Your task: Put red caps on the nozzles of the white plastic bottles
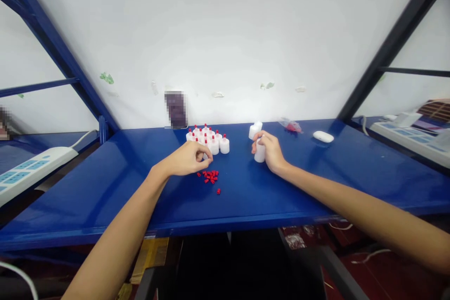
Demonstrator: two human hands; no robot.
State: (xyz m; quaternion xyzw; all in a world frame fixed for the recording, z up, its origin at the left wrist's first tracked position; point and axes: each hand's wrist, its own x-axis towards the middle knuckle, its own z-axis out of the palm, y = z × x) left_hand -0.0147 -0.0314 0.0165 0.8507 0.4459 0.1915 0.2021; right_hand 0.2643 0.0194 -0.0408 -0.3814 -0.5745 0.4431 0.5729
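My right hand [270, 149] is wrapped round a white bottle [259, 152] at the right of centre, just above the blue table [239, 197] or standing on it. Right behind it stands another white bottle [254, 131]. My left hand [193, 157] hovers above the table with thumb and fingertips brought together; whatever they pinch, if anything, is too small to make out. Beside and behind it stand several white bottles with red caps [224, 144], grouped closely. Below my left hand lies a loose pile of small red caps [211, 176], with a single red cap [218, 191] nearer the front edge.
A plastic bag with red content [292, 126] and a white oval object [323, 137] lie at the back right. A blurred dark object [176, 109] leans on the wall. Power strips [31, 171] and metal posts flank the table.
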